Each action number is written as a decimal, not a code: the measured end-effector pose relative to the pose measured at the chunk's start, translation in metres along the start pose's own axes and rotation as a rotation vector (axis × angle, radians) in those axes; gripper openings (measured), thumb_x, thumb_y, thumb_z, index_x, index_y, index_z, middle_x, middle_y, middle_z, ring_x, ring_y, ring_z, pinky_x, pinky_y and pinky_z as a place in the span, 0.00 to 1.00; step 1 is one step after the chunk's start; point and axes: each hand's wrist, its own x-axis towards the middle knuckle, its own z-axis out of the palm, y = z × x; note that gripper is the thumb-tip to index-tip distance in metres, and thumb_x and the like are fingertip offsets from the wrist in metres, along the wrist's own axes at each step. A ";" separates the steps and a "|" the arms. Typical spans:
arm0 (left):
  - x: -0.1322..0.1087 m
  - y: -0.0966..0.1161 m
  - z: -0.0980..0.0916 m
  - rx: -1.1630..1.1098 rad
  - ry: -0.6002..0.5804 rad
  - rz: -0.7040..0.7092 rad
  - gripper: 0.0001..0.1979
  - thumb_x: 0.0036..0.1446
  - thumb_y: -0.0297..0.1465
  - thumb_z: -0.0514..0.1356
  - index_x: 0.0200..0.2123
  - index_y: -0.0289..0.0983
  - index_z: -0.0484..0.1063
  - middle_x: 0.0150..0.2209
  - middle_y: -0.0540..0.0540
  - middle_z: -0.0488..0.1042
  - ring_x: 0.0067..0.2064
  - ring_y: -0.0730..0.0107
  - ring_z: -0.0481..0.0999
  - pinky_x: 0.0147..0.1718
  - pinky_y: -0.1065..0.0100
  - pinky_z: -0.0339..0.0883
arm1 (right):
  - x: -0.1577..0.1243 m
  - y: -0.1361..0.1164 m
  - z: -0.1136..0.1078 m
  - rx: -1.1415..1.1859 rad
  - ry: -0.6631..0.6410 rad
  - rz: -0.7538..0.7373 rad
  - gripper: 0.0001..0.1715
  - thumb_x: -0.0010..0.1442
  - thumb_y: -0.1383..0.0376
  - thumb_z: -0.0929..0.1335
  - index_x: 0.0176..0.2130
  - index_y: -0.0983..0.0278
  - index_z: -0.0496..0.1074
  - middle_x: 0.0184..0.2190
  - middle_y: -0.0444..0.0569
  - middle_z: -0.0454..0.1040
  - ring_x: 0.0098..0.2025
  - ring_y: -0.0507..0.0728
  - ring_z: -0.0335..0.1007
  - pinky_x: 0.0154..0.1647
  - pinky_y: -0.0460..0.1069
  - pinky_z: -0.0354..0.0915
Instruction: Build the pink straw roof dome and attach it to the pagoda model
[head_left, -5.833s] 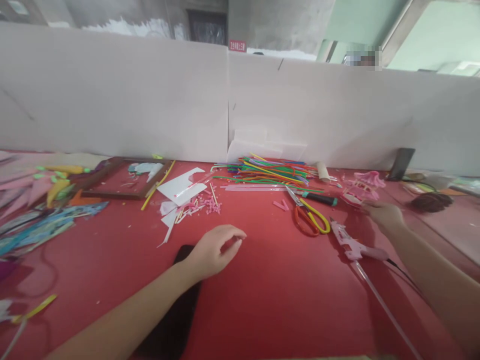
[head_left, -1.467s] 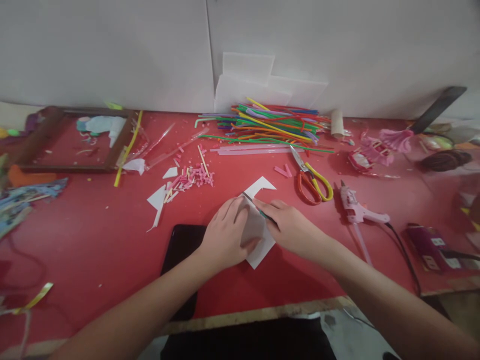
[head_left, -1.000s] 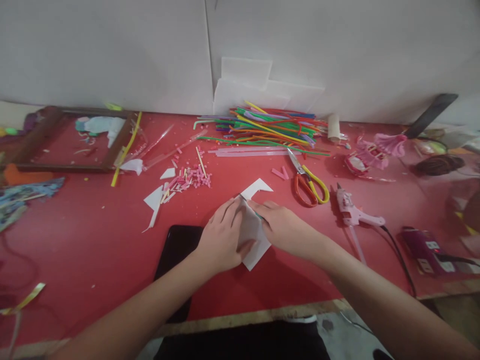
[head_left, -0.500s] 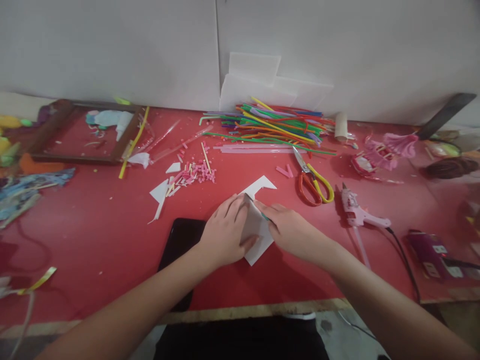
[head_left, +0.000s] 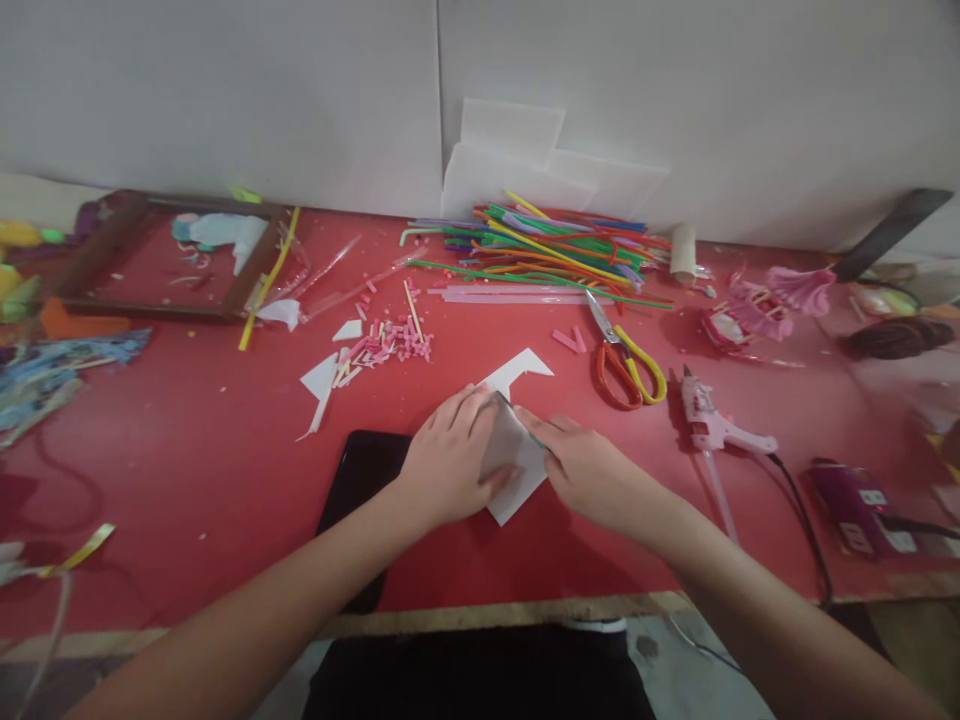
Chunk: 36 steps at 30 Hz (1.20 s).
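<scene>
A white sheet of stiff paper or foam board (head_left: 517, 490) lies under my hands, with a notched, angular strip (head_left: 517, 369) sticking out at its far end. My left hand (head_left: 456, 455) presses on the sheet, its fingers stretched out and its thumb spread along the near part. My right hand (head_left: 596, 465) is closed around a craft knife (head_left: 537, 441); only a bit of the teal handle and the thin blade show. The blade lies against the sheet beside my left fingertips. A black phone (head_left: 367, 470) is partly covered by my left forearm.
Scissors (head_left: 626, 365) and a pink glue gun (head_left: 712, 420) with a cord lie to the right. Colourful pipe cleaners (head_left: 555, 245) are heaped at the back. Pink scraps (head_left: 394, 342) and white offcuts (head_left: 321, 378) lie left, near a brown frame (head_left: 150, 308).
My right hand has slid slightly right and toward me with the craft knife. My left hand stays pressed on the sheet.
</scene>
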 end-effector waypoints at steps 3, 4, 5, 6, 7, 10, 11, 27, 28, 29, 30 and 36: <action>0.000 0.001 0.000 0.006 0.003 -0.006 0.36 0.56 0.45 0.63 0.62 0.30 0.63 0.65 0.33 0.64 0.65 0.43 0.63 0.62 0.47 0.63 | -0.004 -0.002 -0.002 0.038 -0.020 0.019 0.39 0.60 0.76 0.57 0.68 0.65 0.56 0.47 0.58 0.74 0.49 0.60 0.74 0.51 0.56 0.69; 0.001 0.001 0.000 0.006 0.006 -0.008 0.35 0.56 0.44 0.63 0.61 0.30 0.63 0.65 0.33 0.64 0.66 0.43 0.63 0.62 0.47 0.63 | -0.005 -0.002 -0.002 0.050 -0.025 0.018 0.39 0.60 0.76 0.57 0.68 0.65 0.57 0.49 0.58 0.73 0.50 0.60 0.73 0.52 0.56 0.68; 0.001 0.001 0.000 0.005 0.011 -0.008 0.35 0.56 0.44 0.64 0.61 0.31 0.64 0.65 0.32 0.64 0.65 0.42 0.63 0.62 0.47 0.63 | -0.007 -0.002 -0.002 0.057 -0.029 0.016 0.39 0.60 0.77 0.57 0.68 0.65 0.57 0.51 0.58 0.73 0.51 0.60 0.73 0.52 0.56 0.68; 0.001 0.001 0.001 0.002 0.017 -0.008 0.34 0.55 0.44 0.64 0.61 0.31 0.64 0.65 0.32 0.64 0.65 0.42 0.63 0.62 0.47 0.64 | -0.008 -0.002 -0.001 0.057 -0.029 0.015 0.39 0.60 0.77 0.57 0.68 0.65 0.57 0.51 0.58 0.73 0.52 0.60 0.73 0.53 0.57 0.68; 0.001 0.001 0.001 -0.001 0.024 -0.004 0.34 0.55 0.43 0.64 0.60 0.32 0.65 0.64 0.32 0.65 0.65 0.42 0.64 0.61 0.46 0.64 | -0.010 -0.001 -0.001 0.052 -0.026 0.016 0.38 0.60 0.76 0.57 0.68 0.65 0.57 0.50 0.58 0.74 0.51 0.61 0.73 0.53 0.57 0.68; 0.001 0.000 0.002 -0.007 0.042 0.016 0.34 0.54 0.44 0.65 0.59 0.33 0.65 0.63 0.32 0.66 0.64 0.41 0.65 0.60 0.46 0.65 | -0.016 0.001 0.002 0.032 -0.022 0.043 0.38 0.60 0.76 0.57 0.68 0.65 0.57 0.48 0.58 0.74 0.50 0.61 0.73 0.52 0.58 0.68; 0.001 -0.001 0.003 -0.005 0.047 0.018 0.34 0.53 0.45 0.65 0.59 0.32 0.66 0.62 0.33 0.67 0.64 0.41 0.65 0.60 0.46 0.65 | -0.018 0.002 0.003 0.032 -0.023 0.049 0.38 0.60 0.76 0.57 0.68 0.65 0.57 0.48 0.58 0.74 0.49 0.61 0.73 0.52 0.58 0.68; 0.001 -0.002 0.005 0.020 0.090 0.031 0.34 0.56 0.49 0.62 0.57 0.31 0.67 0.60 0.30 0.69 0.63 0.39 0.66 0.58 0.45 0.68 | -0.039 0.005 0.009 -0.011 -0.067 0.117 0.40 0.59 0.76 0.58 0.69 0.65 0.55 0.44 0.57 0.73 0.42 0.60 0.72 0.43 0.54 0.68; 0.001 -0.002 0.005 0.029 0.086 0.030 0.35 0.56 0.49 0.62 0.58 0.30 0.66 0.60 0.30 0.69 0.63 0.38 0.66 0.58 0.45 0.68 | -0.041 0.006 0.010 -0.016 -0.066 0.118 0.40 0.59 0.76 0.58 0.69 0.65 0.56 0.44 0.57 0.73 0.41 0.60 0.72 0.43 0.54 0.68; 0.001 -0.002 0.005 0.038 0.082 0.029 0.35 0.55 0.48 0.63 0.58 0.29 0.66 0.60 0.30 0.69 0.63 0.38 0.66 0.58 0.46 0.68 | -0.043 0.007 0.011 -0.021 -0.063 0.120 0.40 0.59 0.76 0.57 0.69 0.65 0.56 0.43 0.56 0.73 0.41 0.60 0.72 0.43 0.54 0.68; 0.001 -0.001 0.005 0.045 0.078 0.029 0.36 0.55 0.48 0.63 0.58 0.29 0.66 0.61 0.30 0.68 0.63 0.39 0.66 0.58 0.46 0.68 | -0.046 0.008 0.012 -0.024 -0.061 0.122 0.40 0.59 0.76 0.57 0.69 0.66 0.56 0.42 0.56 0.72 0.40 0.59 0.72 0.42 0.53 0.68; 0.002 0.000 0.003 0.058 0.038 0.003 0.37 0.55 0.47 0.65 0.59 0.29 0.64 0.62 0.32 0.67 0.64 0.41 0.65 0.60 0.48 0.66 | -0.054 0.010 0.014 -0.033 -0.077 0.142 0.39 0.58 0.76 0.58 0.68 0.65 0.58 0.40 0.54 0.72 0.36 0.57 0.72 0.40 0.52 0.69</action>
